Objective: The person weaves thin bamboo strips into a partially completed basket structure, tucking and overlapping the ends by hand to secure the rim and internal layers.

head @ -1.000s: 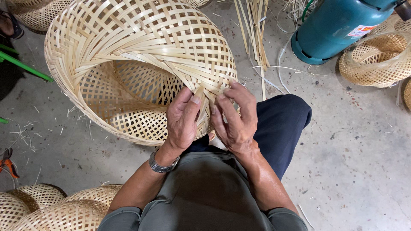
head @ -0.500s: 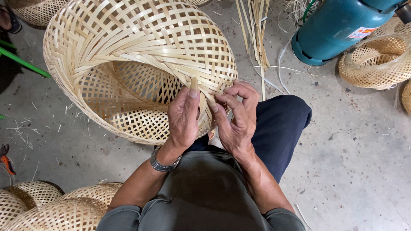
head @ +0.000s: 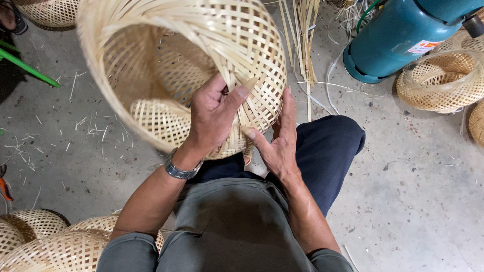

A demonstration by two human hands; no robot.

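Over concrete floor (head: 413,201), left hand (head: 214,116) grips pale open-weave bamboo basket (head: 166,55); right hand (head: 280,143) open against it.

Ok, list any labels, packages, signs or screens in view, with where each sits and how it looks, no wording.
Label: on the side of the teal cylinder at upper right; a small rectangular sticker, white with red and some yellow.
No packages, signs or screens in view.
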